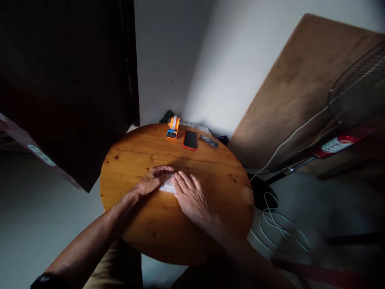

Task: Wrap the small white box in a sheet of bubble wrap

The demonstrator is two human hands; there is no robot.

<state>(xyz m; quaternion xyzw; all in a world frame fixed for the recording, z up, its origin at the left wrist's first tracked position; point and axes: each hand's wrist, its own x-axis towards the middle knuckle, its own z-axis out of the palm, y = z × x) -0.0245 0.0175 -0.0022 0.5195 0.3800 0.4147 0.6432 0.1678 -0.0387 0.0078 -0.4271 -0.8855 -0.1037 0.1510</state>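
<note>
A small flat whitish packet (167,188), see-through in places with faint reddish marks, lies on the round wooden table (135,168) between my hands. At its left and far edge rests my left hand (154,179), its fingers loosely bent toward the right and not closed round the packet. My right hand (190,194) lies palm down over the packet's right part, fingers stretched out and pointing away from me. Its fingertips hide that side of the packet. What is under the left palm cannot be seen.
Toward the table's far edge stand an orange tape dispenser (173,128), a phone with a red case (190,139) and a blurred dark item (209,141). A standing fan (357,88) and coiled white cable (279,224) are at the right. A dark door (66,80) stands left.
</note>
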